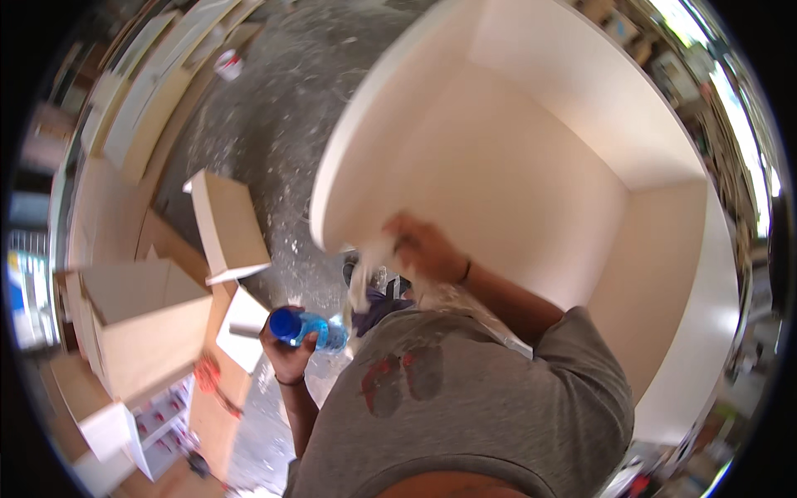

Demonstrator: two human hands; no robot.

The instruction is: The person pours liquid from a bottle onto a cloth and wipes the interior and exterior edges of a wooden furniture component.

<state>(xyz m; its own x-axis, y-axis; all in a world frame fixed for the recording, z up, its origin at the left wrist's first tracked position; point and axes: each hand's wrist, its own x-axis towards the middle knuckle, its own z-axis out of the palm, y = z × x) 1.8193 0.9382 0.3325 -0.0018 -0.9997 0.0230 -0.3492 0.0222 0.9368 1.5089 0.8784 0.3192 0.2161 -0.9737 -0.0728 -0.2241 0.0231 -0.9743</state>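
Note:
My left hand (286, 358) is wrapped round a clear plastic bottle (330, 334) with a blue cap and bluish contents, held low at my left side. In front of me, my right hand (427, 249) is closed on a whitish rag (365, 270) that hangs down beside its fingers. Motion blurs this hand and the cloth. Both are close to the lower left edge of a large white open cabinet (515, 158), whose hollow side faces me. Whether the rag touches the cabinet's edge I cannot tell.
Left of me, a wooden box (154, 332) and a smaller drawer-like box (226, 228) sit by a wooden board. An orange-red object (207, 373) lies near them. Long panels (149, 100) and a small tub (229, 65) are farther off on the stained concrete floor (290, 108).

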